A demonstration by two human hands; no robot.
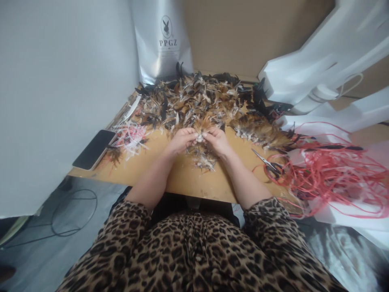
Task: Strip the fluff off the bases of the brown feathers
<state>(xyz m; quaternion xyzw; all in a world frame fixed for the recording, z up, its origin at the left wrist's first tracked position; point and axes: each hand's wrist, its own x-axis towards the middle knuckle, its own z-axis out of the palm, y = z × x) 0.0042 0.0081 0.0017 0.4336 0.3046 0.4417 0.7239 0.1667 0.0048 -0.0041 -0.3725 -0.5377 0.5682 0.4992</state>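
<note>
Between my two hands is a small bunch of brown feathers (203,125), its pale quill ends pinched near the middle of the table. My left hand (184,140) closes on it from the left with thumb and fingertips. From the other side, my right hand (216,140) pinches the same bunch. The fingers cover part of the quills. Just below the hands lie loose fluffy feathers (205,159) on the tabletop. A large heap of brown and black feathers (197,95) spreads behind the hands.
The wooden table (182,178) holds a phone (94,150) at left, beside pink and white strips (132,138). Rightward are a row of feather bunches (264,132), scissors (269,163) and tangled red plastic strips (334,174). A silver bag (164,44) stands behind the heap.
</note>
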